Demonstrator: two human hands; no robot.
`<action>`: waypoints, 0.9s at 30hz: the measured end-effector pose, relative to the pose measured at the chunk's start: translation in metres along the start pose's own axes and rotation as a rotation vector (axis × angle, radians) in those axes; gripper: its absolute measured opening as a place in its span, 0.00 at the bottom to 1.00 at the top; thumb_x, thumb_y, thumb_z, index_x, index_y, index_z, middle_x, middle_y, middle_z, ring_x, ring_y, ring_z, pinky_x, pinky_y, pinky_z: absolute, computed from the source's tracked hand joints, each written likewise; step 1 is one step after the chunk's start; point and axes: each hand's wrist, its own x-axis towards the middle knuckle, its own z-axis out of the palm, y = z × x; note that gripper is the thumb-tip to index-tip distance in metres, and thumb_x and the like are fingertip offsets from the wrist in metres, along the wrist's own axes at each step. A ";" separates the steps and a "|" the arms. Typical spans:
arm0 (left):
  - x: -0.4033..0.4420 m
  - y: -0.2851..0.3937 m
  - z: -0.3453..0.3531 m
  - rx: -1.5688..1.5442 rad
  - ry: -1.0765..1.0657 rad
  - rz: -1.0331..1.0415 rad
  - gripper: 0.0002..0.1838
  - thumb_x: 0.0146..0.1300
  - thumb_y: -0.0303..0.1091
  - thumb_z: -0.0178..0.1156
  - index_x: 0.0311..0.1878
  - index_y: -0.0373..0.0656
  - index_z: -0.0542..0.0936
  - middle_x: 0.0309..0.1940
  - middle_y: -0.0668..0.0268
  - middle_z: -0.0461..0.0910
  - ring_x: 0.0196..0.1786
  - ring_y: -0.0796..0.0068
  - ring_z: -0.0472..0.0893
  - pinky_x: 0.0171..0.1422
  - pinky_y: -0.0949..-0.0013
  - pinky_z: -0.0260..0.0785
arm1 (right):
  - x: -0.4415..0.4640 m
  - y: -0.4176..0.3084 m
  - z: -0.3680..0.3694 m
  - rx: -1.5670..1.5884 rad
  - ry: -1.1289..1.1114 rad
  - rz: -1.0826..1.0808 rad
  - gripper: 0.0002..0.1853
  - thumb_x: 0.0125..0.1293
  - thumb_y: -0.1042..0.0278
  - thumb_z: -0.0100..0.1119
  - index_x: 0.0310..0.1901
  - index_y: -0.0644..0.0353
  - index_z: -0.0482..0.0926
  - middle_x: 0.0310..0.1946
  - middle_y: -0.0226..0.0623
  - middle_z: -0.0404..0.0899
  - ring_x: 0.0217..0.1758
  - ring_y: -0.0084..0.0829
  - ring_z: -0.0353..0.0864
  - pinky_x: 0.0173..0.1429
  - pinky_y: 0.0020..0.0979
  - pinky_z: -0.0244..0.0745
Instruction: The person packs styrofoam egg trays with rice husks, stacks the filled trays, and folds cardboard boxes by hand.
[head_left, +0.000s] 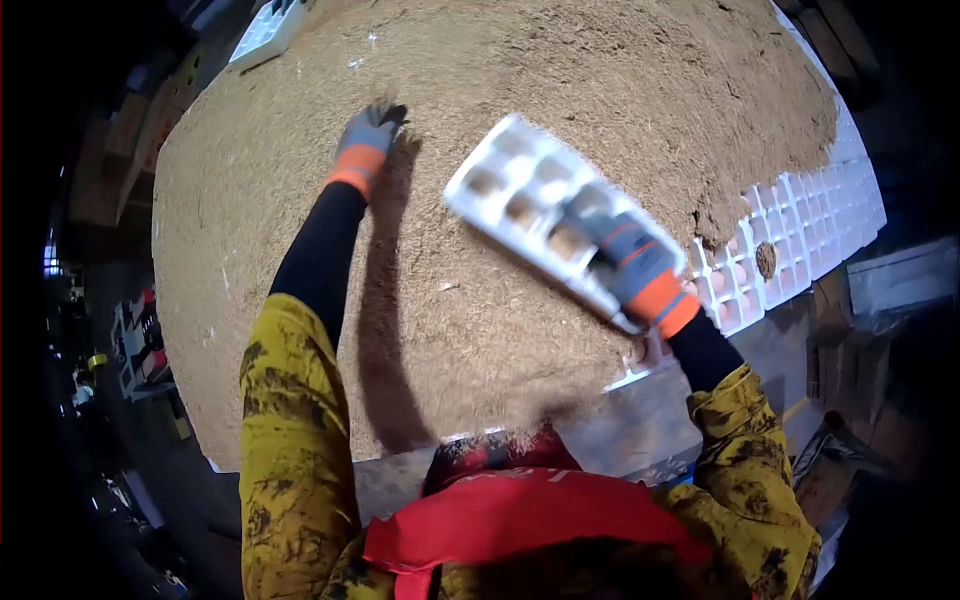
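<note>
My right hand (640, 265), in a grey and orange glove, grips a white tray (510, 160) with rows of square compartments. The tray is slanted and blurred, held over a broad layer of brown, flaky material (520, 330). Bits of brown show in several compartments, and my hand covers some of the others. Farther left, my left hand (370, 137) wears a matching glove and reaches over the brown layer. Its thumb looks apart from the other fingers, though the dark fingertips are blurred.
White compartment trays (790, 235) line the right side, partly covered by the brown layer, with round pale things in several cells. A brown clump (766, 260) rests on them. Another white tray (265, 38) is at the upper left, with a dark gloved hand (283, 5) near it.
</note>
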 end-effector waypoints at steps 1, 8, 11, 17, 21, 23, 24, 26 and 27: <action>0.020 -0.016 0.024 0.016 0.004 0.066 0.19 0.57 0.46 0.60 0.44 0.41 0.79 0.39 0.49 0.81 0.44 0.49 0.79 0.47 0.59 0.70 | 0.003 0.018 -0.008 0.043 0.155 0.035 0.26 0.51 0.65 0.58 0.56 0.53 0.72 0.47 0.47 0.76 0.49 0.49 0.74 0.51 0.42 0.72; -0.027 0.095 0.039 0.561 -0.348 0.049 0.26 0.50 0.52 0.62 0.51 0.49 0.77 0.46 0.55 0.79 0.49 0.54 0.78 0.54 0.58 0.69 | 0.059 0.054 -0.043 -0.072 0.263 0.311 0.24 0.54 0.63 0.55 0.55 0.54 0.72 0.41 0.53 0.77 0.44 0.52 0.76 0.50 0.46 0.71; -0.081 0.045 -0.034 0.563 -0.202 0.002 0.25 0.51 0.50 0.62 0.51 0.48 0.77 0.45 0.53 0.79 0.48 0.52 0.78 0.51 0.58 0.70 | 0.097 0.031 -0.037 -0.054 0.139 0.306 0.33 0.57 0.68 0.53 0.66 0.39 0.61 0.44 0.47 0.79 0.46 0.46 0.78 0.52 0.42 0.73; -0.253 -0.137 -0.223 -0.049 0.225 -0.456 0.18 0.61 0.37 0.60 0.50 0.36 0.78 0.41 0.62 0.81 0.41 0.76 0.78 0.48 0.74 0.68 | 0.178 -0.097 0.059 -0.101 0.027 -0.140 0.13 0.58 0.63 0.50 0.34 0.57 0.83 0.35 0.43 0.82 0.41 0.40 0.81 0.44 0.39 0.74; -0.356 -0.141 -0.292 -0.016 0.591 -0.683 0.15 0.59 0.44 0.63 0.36 0.40 0.81 0.16 0.75 0.68 0.17 0.84 0.62 0.21 0.75 0.54 | 0.122 -0.236 0.099 -0.161 -0.078 -0.558 0.17 0.57 0.66 0.51 0.49 0.53 0.76 0.27 0.36 0.80 0.34 0.38 0.78 0.36 0.40 0.71; -0.370 -0.145 -0.297 0.001 0.661 -0.675 0.14 0.60 0.43 0.62 0.36 0.39 0.82 0.15 0.77 0.64 0.16 0.85 0.59 0.20 0.75 0.50 | 0.097 -0.250 0.108 0.021 -0.146 -0.679 0.27 0.56 0.65 0.54 0.60 0.49 0.68 0.29 0.38 0.79 0.37 0.38 0.76 0.40 0.42 0.73; -0.368 -0.148 -0.296 0.014 0.588 -0.654 0.13 0.61 0.39 0.61 0.39 0.38 0.81 0.18 0.73 0.70 0.20 0.83 0.65 0.23 0.75 0.56 | 0.084 -0.246 0.095 0.057 -0.171 -0.683 0.29 0.56 0.64 0.54 0.63 0.46 0.65 0.30 0.37 0.79 0.39 0.38 0.76 0.42 0.43 0.73; -0.331 -0.155 -0.251 -0.011 0.438 -0.372 0.13 0.61 0.27 0.56 0.48 0.32 0.78 0.38 0.58 0.82 0.40 0.74 0.79 0.46 0.74 0.70 | 0.069 -0.199 0.020 0.567 -0.348 -0.228 0.25 0.59 0.77 0.43 0.60 0.53 0.67 0.44 0.44 0.78 0.44 0.35 0.80 0.51 0.34 0.74; -0.302 -0.104 -0.221 -0.152 0.325 -0.356 0.16 0.60 0.24 0.54 0.51 0.29 0.76 0.50 0.53 0.78 0.53 0.69 0.78 0.60 0.70 0.66 | 0.061 -0.162 0.019 0.392 -0.137 -0.125 0.24 0.56 0.71 0.50 0.57 0.53 0.71 0.42 0.46 0.78 0.43 0.42 0.78 0.48 0.38 0.73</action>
